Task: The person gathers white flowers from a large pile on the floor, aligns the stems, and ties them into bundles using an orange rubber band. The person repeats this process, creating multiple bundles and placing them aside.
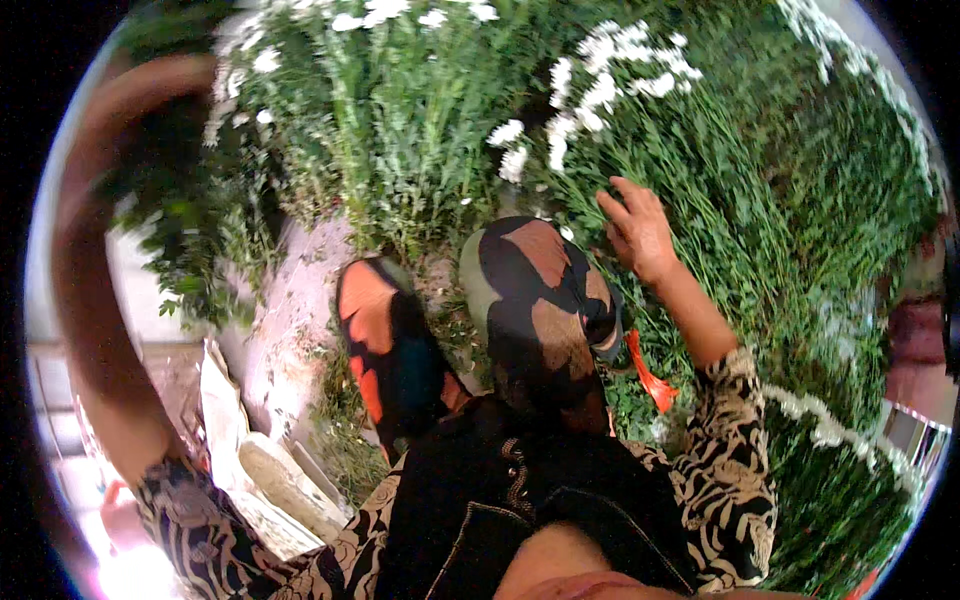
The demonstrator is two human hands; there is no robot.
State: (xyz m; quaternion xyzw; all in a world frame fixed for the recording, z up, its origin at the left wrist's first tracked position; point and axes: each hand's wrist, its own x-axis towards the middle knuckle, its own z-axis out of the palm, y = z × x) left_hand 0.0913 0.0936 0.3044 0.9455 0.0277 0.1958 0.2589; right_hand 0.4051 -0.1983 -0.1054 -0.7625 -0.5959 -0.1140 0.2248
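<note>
White flowers on long green leafy stems (400, 130) stand in front of me, and more stems (740, 190) lie slanting in a thick heap at the right. My right hand (640, 235) is over the near left side of that heap, beneath a cluster of white blooms (600, 90). Its fingers are parted and bent a little, with nothing seen in them. Stretched far out at the left, my left arm (110, 330) curves toward blurred flowers and leaves. My left hand (205, 80) is smeared by motion at their edge; its fingers and anything in them cannot be made out.
My bent knees in patterned trousers (540, 290) are between the stems. An orange-red strip (652, 375) lies right of them. Pale sheets or wrapping (275, 490) lie at lower left, beside bare ground (295, 310). More white-flowered bunches (830, 430) lie at the right.
</note>
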